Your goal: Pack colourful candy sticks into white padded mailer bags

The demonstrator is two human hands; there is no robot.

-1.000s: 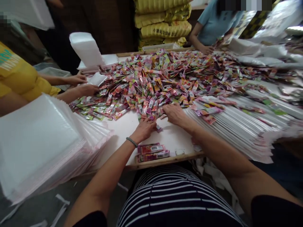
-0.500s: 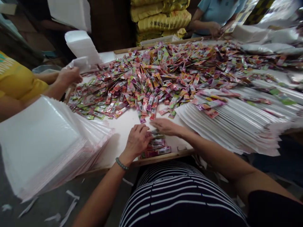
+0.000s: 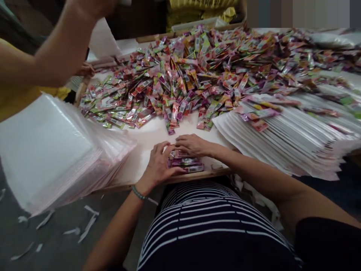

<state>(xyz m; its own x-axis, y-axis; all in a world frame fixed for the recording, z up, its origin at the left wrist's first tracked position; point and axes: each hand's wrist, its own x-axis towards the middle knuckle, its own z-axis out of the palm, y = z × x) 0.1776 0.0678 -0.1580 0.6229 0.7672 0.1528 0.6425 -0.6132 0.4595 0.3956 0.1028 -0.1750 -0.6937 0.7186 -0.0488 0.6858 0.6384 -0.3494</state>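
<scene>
Several small shiny packets (image 3: 186, 162) lie in a compact group at the table's near edge. My left hand (image 3: 160, 162), with a beaded bracelet at the wrist, curves around the left side of this group, thumb along its near side and fingers at its far left corner. Across the far side of the group lies my right hand (image 3: 193, 145), its fingertips close to my left fingers and partly covering the packets. Beyond both hands spreads a large heap of colourful packets (image 3: 180, 82), a few of them reaching toward my fingers.
A stack of white pouches (image 3: 50, 146) overhangs the table edge at left. Fanned white pouches (image 3: 282, 139) lie at right with loose packets on top. Another person's arm (image 3: 59, 49) reaches in at upper left. The wooden table edge (image 3: 118, 186) runs before me.
My left hand has opened around the group, its thumb now along the near side. My right hand has moved over the group's far side. The other person's arm has risen. The view has tilted down.
</scene>
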